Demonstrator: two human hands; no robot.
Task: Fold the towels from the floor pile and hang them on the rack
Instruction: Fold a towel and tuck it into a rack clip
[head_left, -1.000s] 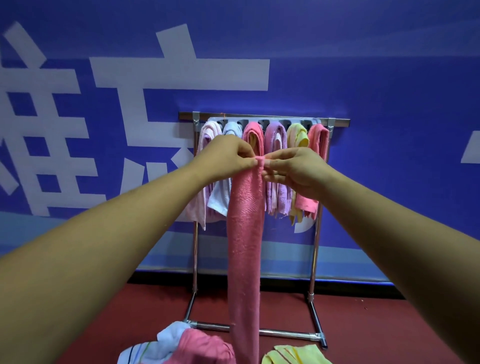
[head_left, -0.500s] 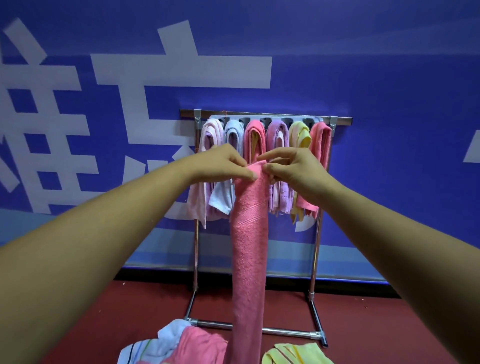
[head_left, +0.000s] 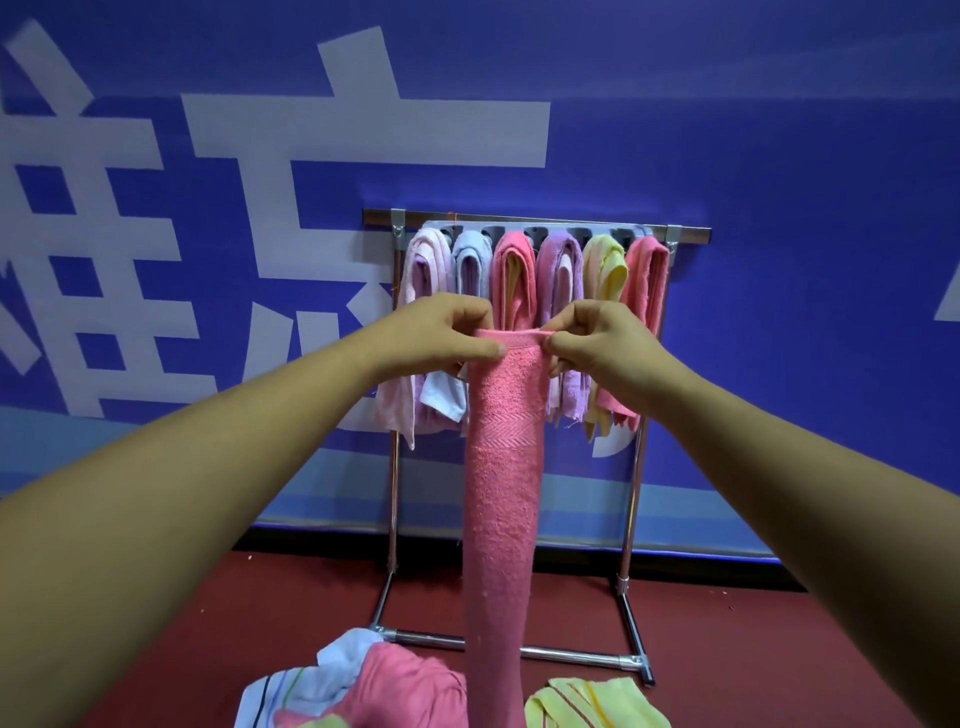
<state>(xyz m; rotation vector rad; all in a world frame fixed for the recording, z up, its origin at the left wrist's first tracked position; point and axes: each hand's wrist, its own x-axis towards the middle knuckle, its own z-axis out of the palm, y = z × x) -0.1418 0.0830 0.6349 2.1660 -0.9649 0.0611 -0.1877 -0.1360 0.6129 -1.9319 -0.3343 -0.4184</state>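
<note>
Towel (head_left: 503, 493) is hanging as a long pink strip in front of the rack (head_left: 691, 236), fingers (head_left: 483, 352) of left hand (head_left: 441, 332) and right hand (head_left: 602, 338) pinching its top corners; looking soft, light and floppy, so gripping that top edge seems safest.

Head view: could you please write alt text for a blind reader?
The left hand and right hand pinch the top edge of a long pink towel, hanging before a metal rack holding six folded towels. On the red floor lie more towels.
</note>
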